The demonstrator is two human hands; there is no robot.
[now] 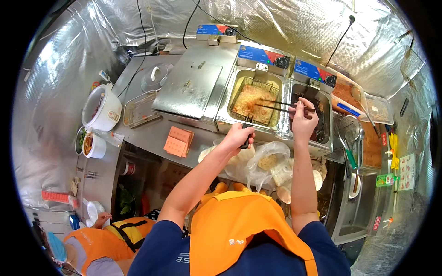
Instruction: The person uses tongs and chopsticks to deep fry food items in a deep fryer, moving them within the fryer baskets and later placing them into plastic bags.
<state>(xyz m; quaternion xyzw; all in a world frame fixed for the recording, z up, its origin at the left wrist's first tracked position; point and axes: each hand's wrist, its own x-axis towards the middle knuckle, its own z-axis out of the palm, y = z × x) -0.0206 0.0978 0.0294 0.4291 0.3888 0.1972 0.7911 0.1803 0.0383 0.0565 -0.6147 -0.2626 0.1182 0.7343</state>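
My left hand [238,138] grips the black handle [247,140] of a wire fryer basket [275,90]. The basket sits in the bubbling oil [273,120] of an electric deep fryer; pale foam and golden bits cover its middle. My right hand [304,119] holds a pair of dark chopsticks [276,106], whose tips reach into the foam over the basket. That hand is above the neighbouring steel well [325,134], which holds dark liquid with dark pieces in it.
A lidded steel fryer [193,86] stands left, beside orange paper slips [178,141]. Plastic bags [267,155] with pale breads lie at the front edge. Strainers [349,126] and a food tray [345,88] are right. A co-worker in an orange apron [100,246] is lower left.
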